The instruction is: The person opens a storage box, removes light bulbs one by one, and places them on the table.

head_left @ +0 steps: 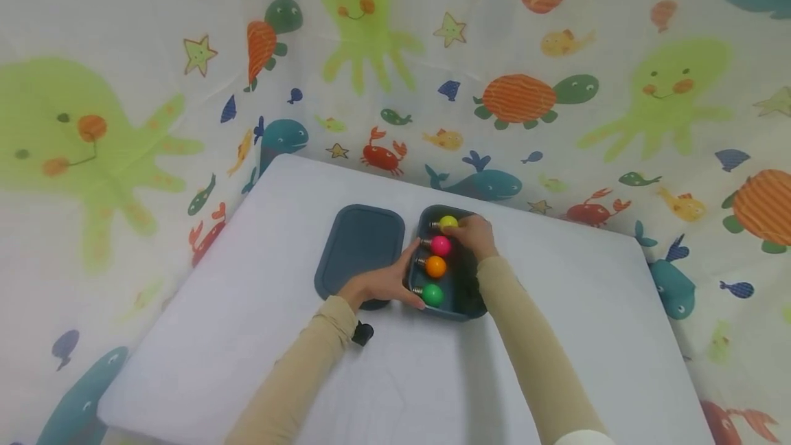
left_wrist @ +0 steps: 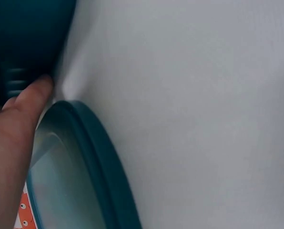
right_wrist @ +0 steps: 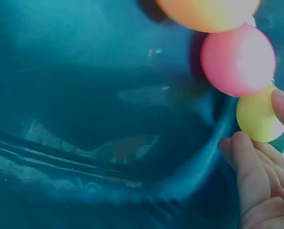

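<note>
Inside a dark blue-grey container (head_left: 457, 312), several colored light bulbs form a column along the left side, their screw bases pointing left. My right hand (head_left: 476, 235) pinches the yellow bulb (head_left: 449, 223) at the far end, thumb on one side and fingers on the other. Below it lie a pink bulb (head_left: 441, 246), an orange bulb (head_left: 435, 266) and a green bulb (head_left: 432, 295). With its thumb and fingers spread, my left hand (head_left: 386, 281) rests against the container's left side. The left wrist view shows that hand touching the container's outer wall (left_wrist: 32, 33).
A matching lid (head_left: 361, 246) lies flat on the white table (head_left: 247, 273), left of the container and partly behind my left hand. A small black object (head_left: 362, 334) is beside my left wrist. Behind the table hangs a curtain (head_left: 420, 74) printed with sea animals.
</note>
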Motion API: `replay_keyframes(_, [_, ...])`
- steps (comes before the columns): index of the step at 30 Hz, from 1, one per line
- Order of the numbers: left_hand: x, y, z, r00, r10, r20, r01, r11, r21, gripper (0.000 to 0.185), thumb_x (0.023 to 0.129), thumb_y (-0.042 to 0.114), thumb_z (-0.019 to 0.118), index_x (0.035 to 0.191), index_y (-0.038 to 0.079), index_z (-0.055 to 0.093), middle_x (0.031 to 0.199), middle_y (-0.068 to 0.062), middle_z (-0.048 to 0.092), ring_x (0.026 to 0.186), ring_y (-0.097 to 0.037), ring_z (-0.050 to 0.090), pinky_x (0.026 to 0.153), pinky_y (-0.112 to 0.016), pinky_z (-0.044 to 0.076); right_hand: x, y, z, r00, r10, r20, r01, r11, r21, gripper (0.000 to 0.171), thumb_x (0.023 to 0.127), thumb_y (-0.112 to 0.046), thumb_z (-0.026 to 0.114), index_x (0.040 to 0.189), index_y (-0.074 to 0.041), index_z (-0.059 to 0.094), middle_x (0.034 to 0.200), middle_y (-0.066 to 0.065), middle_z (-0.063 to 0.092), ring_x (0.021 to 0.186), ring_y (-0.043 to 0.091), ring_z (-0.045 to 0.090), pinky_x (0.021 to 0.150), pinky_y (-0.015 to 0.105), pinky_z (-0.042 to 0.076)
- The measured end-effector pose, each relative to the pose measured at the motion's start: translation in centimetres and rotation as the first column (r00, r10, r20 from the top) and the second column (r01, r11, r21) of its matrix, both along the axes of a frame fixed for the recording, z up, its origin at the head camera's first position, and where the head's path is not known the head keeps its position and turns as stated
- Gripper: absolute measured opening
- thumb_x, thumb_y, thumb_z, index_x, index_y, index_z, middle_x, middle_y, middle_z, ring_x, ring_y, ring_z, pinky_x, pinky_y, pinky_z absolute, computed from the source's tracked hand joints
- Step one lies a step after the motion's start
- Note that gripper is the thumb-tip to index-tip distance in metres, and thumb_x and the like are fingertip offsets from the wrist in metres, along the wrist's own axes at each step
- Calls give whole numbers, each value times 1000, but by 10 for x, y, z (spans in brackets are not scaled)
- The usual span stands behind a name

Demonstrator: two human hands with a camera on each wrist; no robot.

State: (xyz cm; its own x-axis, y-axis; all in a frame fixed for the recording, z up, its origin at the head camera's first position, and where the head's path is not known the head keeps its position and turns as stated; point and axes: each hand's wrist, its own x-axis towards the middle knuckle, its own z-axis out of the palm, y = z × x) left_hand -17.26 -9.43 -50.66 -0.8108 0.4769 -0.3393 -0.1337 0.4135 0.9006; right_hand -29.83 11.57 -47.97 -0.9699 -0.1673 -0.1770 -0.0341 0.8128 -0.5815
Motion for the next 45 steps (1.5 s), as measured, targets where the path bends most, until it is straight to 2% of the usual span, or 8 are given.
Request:
replay_keyframes(4, [-2,-4,3,1000,8,-2,-8,1000,13,127,74,35,84,154,39,-14,164,-6,-2,147,-29,12,117,-55,12,-3,5,7,999,-36,3,36,995,-97,41,88,-38,70,76,1,65,64,10,54,65,26,49,61,32,40])
replay_keyframes(8, [-5,-8,7,1000,19,-8,-19,1000,21,127,74,32,85,154,38,-14,164,-5,-5,147,-29,10,117,-55,11,-2,10,21,996,-84,29,88,977,-193,42,90,-37,69,104,2,70,96,16,67,86,31,55,81,40,49])
replay_keyframes(11, [-7,-12,5,1000,23,-11,-23,999,25,126,76,31,84,154,38,-13,164,-6,-7,147,-30,9,117,-56,11,1,15,30,989,-131,70,145,953,-266,51,90,-37,69,125,-1,64,120,16,65,103,33,56,96,46,48])
replay_keyframes(14, [-7,-15,3,1000,28,-8,-28,999,22,125,76,32,84,154,38,-14,164,-7,-8,147,-31,9,117,-57,11,4,20,34,984,-148,101,173,932,-319,54,91,-36,69,132,-2,60,127,16,62,110,34,56,101,47,45])
replay_keyframes(29, [-4,-12,-2,1000,26,-10,-26,999,26,127,76,34,84,153,38,-16,164,-5,-9,148,-29,5,117,-56,9,15,58,37,968,-211,138,251,852,-460,60,90,-41,69,139,-9,55,140,12,55,130,31,48,109,51,35])
replay_keyframes(36, [-4,-7,0,1000,12,-10,-12,1000,18,127,75,35,84,154,38,-16,164,-5,-8,148,-29,5,116,-57,9,21,76,31,937,-293,190,349,775,-527,63,90,-46,68,144,-18,49,144,7,50,132,26,46,111,46,34])
replay_keyframes(42, [-4,-3,-1,1000,-3,-7,3,1000,22,127,75,36,84,153,38,-16,164,-5,-8,149,-28,5,116,-58,8,23,98,23,911,-372,178,406,732,-547,64,90,-55,63,146,-29,46,148,1,45,135,23,41,112,48,31])
replay_keyframes(45, [-4,-1,0,1000,-6,-6,6,1000,22,127,75,35,84,153,39,-16,164,-5,-8,148,-28,5,116,-58,8,33,105,32,898,-392,198,430,698,-572,63,93,-51,59,149,-29,41,153,0,40,139,23,36,114,45,29])
